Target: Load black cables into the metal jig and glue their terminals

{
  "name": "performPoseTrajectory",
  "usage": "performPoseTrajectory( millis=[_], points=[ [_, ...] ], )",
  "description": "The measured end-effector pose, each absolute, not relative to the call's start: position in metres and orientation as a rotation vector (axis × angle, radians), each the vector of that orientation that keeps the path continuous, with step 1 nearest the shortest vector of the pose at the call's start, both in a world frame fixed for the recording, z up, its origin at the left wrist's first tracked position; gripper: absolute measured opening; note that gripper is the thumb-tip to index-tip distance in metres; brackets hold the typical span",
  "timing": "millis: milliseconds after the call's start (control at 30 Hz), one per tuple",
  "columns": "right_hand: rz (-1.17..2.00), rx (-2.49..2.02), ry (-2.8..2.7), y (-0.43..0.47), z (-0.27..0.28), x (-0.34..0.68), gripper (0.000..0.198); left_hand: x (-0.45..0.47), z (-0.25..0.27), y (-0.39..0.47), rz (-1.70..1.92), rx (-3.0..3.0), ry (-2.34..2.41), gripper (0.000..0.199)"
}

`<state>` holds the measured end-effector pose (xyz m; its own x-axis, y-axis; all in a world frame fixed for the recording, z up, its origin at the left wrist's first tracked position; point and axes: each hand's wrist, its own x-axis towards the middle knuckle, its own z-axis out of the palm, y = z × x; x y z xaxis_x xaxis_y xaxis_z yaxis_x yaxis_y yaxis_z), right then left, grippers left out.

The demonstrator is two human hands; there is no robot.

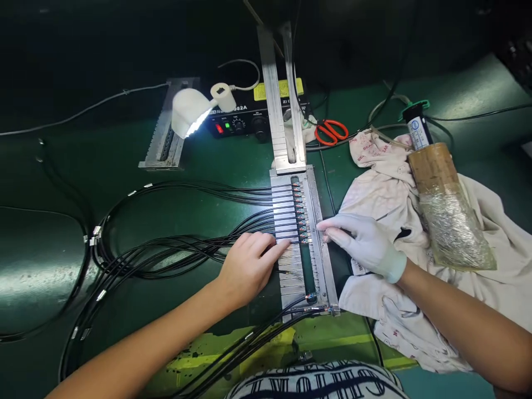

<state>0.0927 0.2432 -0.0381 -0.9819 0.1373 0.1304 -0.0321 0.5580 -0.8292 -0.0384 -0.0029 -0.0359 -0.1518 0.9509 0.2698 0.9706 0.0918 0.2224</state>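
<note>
A metal slotted fixture [290, 280] lies before me, with several black cables [249, 220] running into its slots from the left. Their small connector ends [297, 208] sit in a row along the fixture's channel. My bare left hand [249, 266] is closed on one of the cables at the fixture's left edge, its thumb reaching over the slots. Wearing a white glove, my right hand [361, 241] holds its thumb and forefinger in a pinch just by the fixture's right rail; whatever lies between the fingertips is too small to make out.
A white lamp [191, 111] shines from the back left, before a black control box [245, 124]. Red-handled scissors [331, 133] lie behind the fixture. On the right, a crumpled cloth [374, 188] lies under a wrapped holder [455, 221] with a dispensing syringe [418, 130].
</note>
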Motion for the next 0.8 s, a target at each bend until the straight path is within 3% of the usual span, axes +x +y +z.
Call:
performPoseTrajectory(
  millis=[267, 500, 800],
  points=[
    [1.498, -0.203, -2.611, 0.243, -0.042, 0.094, 0.028, -0.036, -0.031, 0.02, -0.53, -2.056, -2.332, 0.034],
    [1.479, -0.256, -2.643, 0.244, -0.041, 0.094, 0.033, -0.043, -0.014, -0.044, -0.625, -2.005, -2.534, 0.023],
    [1.373, -0.362, -2.726, 0.256, -0.057, 0.1, 0.042, -0.041, -0.019, -0.071, -0.633, -1.93, -2.693, 0.026]
  ],
)
